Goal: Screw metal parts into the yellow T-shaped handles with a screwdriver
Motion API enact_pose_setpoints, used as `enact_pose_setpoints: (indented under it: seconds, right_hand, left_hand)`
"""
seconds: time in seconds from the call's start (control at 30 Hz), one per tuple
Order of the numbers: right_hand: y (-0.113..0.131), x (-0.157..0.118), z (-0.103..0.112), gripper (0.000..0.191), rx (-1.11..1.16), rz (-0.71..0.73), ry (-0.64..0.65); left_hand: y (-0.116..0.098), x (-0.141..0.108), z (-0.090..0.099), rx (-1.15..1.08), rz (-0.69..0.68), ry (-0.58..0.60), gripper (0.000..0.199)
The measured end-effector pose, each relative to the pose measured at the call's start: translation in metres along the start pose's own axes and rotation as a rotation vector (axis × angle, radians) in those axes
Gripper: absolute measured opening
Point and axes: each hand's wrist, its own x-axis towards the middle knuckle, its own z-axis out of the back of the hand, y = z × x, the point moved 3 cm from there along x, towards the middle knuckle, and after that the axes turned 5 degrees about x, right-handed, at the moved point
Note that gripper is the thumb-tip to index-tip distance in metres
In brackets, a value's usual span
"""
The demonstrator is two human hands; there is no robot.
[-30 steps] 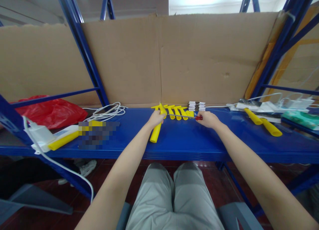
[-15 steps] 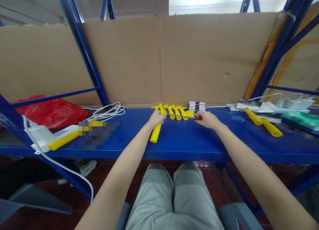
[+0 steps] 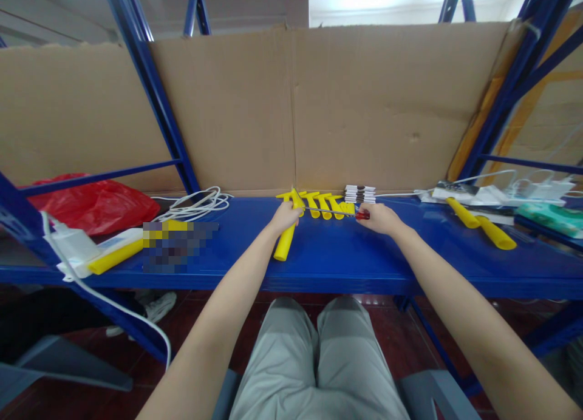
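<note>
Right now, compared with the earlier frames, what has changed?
Very little: the right hand and the red-handled screwdriver have edged slightly left, toward the left hand. Nothing was taken hold of or let go. The yellow handle piece in the left hand stayed put.

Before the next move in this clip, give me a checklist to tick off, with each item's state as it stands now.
- Left hand grips the yellow handle: ok.
- Right hand holds the screwdriver by its red grip: ok.
- Screwdriver shaft points towards the piece in the left hand: ok.
- Tip properly seated: cannot tell, too small to make out near the fingers.
- Coiled white cable apart from both hands: ok, it lies beyond the left hand, on the left.
- White stack apart from the right hand: ok, it sits behind, towards the cardboard.
</note>
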Motion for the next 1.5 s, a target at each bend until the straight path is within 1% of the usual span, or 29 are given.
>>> enact_pose_setpoints:
  seconds: [0.3,0.47,0.6,0.67,0.77,0.87,1.03,1.17,1.3,1.37,1.5]
  right_hand:
    - [-0.004,0.001,-0.001,0.008,0.020,0.026,-0.028]
    - [-0.005,0.001,-0.001,0.008,0.031,0.022,-0.023]
    - [-0.006,0.000,-0.001,0.007,0.032,-0.016,0.022]
    - [-0.008,0.001,-0.002,0.006,0.051,-0.010,0.046]
    - [-0.009,0.004,-0.008,0.006,0.132,0.057,0.114]
    - [-0.009,0.005,-0.013,0.011,0.215,0.118,0.178]
    - [-0.005,0.005,-0.016,0.011,0.293,0.163,0.224]
    - [0.000,0.005,-0.019,0.015,0.321,0.193,0.220]
    - [0.007,0.009,-0.022,0.021,0.325,0.185,0.150]
    - [0.012,0.013,-0.022,0.021,0.293,0.194,0.123]
    - [0.025,0.024,-0.018,0.018,0.248,0.245,0.120]
  left_hand:
    - [-0.001,-0.001,0.000,-0.025,0.002,0.000,0.026]
    - [0.000,-0.001,0.000,-0.008,0.007,-0.010,0.023]
    - [0.000,0.000,0.000,0.001,-0.002,-0.025,0.022]
    - [0.000,-0.001,0.001,0.003,-0.005,-0.022,0.023]
    - [-0.001,-0.001,0.001,0.007,-0.004,-0.018,0.024]
    - [-0.002,-0.002,0.000,0.015,0.001,-0.010,0.025]
    - [-0.004,-0.003,-0.001,0.002,-0.014,0.000,0.022]
    - [-0.005,-0.004,-0.002,0.005,-0.045,-0.005,0.020]
    - [-0.004,-0.003,-0.002,0.001,-0.051,0.001,0.020]
    - [-0.004,-0.003,-0.002,-0.010,-0.044,0.005,0.022]
    - [-0.005,-0.004,-0.002,-0.024,-0.034,-0.013,0.019]
